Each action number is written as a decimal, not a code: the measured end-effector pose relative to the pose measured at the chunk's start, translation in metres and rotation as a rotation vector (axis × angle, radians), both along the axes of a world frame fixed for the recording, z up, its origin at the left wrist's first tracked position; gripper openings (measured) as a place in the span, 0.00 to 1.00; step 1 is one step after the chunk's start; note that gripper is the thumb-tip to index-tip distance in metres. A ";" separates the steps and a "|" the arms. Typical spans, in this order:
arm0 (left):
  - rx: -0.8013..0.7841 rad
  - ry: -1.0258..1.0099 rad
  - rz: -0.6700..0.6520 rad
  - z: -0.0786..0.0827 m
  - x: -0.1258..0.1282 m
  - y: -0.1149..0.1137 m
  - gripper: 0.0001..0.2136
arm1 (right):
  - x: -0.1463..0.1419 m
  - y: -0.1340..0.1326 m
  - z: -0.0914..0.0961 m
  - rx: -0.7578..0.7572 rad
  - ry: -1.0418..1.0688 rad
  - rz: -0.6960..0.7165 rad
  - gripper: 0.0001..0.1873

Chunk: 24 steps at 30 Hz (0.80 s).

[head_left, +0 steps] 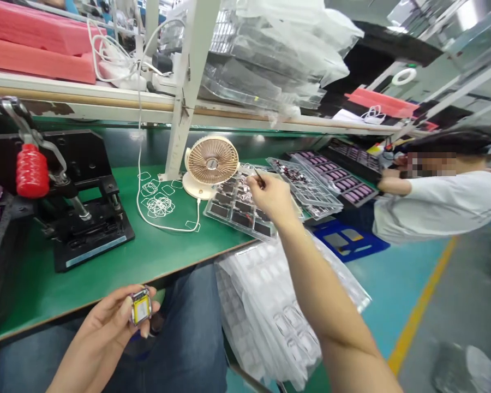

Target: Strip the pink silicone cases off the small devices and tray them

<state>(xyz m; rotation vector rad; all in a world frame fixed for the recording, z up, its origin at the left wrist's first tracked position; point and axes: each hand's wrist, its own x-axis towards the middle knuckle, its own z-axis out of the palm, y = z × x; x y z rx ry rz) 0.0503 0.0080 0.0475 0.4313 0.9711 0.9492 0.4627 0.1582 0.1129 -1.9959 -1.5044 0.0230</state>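
Note:
My left hand (pixel 118 322) is closed around a small, square, watch-like case (pixel 141 307), held above my lap in front of the table edge. Inside its open face a silvery part shows with yellow edging. Farther off, my right hand (pixel 272 197) reaches over a clear plastic tray (pixel 231 210) and grips a thin, dark, pointed tool (pixel 259 177), likely tweezers. Dark rectangular parts and small pieces with red bits lie in the tray's compartments. Whether the tool's tip touches any of them, I cannot tell.
A black press (pixel 94 218) with a red handle (pixel 33 170) stands at left. Beside a small fan (pixel 213 161) lie white ring-shaped pieces (pixel 159 206) and a cable. More parts trays (pixel 306 183) sit at right, near a co-worker (pixel 437 202). Bagged trays (pixel 265 305) stand below the table edge.

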 end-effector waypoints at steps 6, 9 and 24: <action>-0.075 0.007 0.041 -0.008 -0.004 0.000 0.17 | 0.069 0.033 -0.002 -0.400 -0.241 -0.028 0.09; -0.114 0.014 0.018 -0.012 -0.007 -0.004 0.20 | 0.073 0.043 -0.005 -0.546 -0.285 0.074 0.10; -0.132 0.019 0.015 -0.013 -0.002 -0.013 0.18 | 0.086 0.054 0.000 -0.625 -0.336 0.248 0.10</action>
